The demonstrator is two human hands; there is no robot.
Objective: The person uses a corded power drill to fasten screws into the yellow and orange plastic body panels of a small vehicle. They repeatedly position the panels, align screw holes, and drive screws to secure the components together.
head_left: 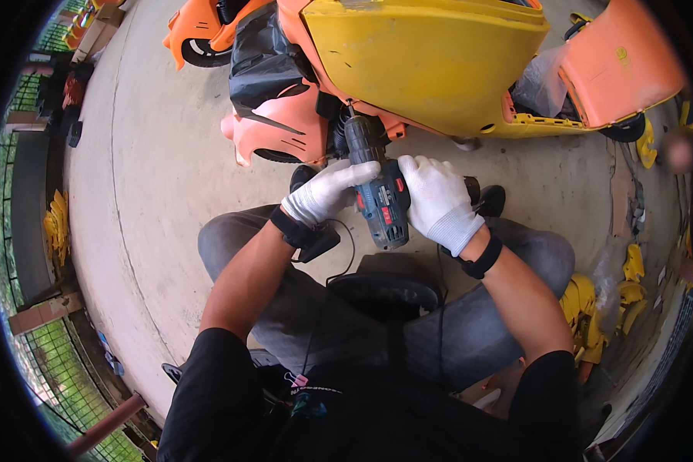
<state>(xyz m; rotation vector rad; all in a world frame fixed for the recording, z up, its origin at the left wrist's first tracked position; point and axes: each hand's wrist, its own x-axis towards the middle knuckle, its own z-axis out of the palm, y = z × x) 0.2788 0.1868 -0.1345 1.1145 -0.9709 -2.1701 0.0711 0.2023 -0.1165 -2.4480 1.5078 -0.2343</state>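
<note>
A dark blue-and-black cordless drill (381, 204) points away from me, its bit reaching the orange front of a scooter. My right hand (439, 196), in a white knit glove, is closed around the drill on its right side, where the handle is mostly hidden. My left hand (331, 191), also gloved, holds the drill's left side just behind the chuck, with the thumb side laid across the top. The scooter has a yellow panel (431, 65) and a salmon-orange front fender (285, 127). Whether the bit sits in a screw is too small to tell.
A raised orange seat (620, 61) is at the scooter's right end. Another orange scooter (200, 35) stands at far left. Yellow panels (593, 308) lie on the floor to my right, more yellow parts (56, 223) at left. A black stool (385, 291) shows between my legs.
</note>
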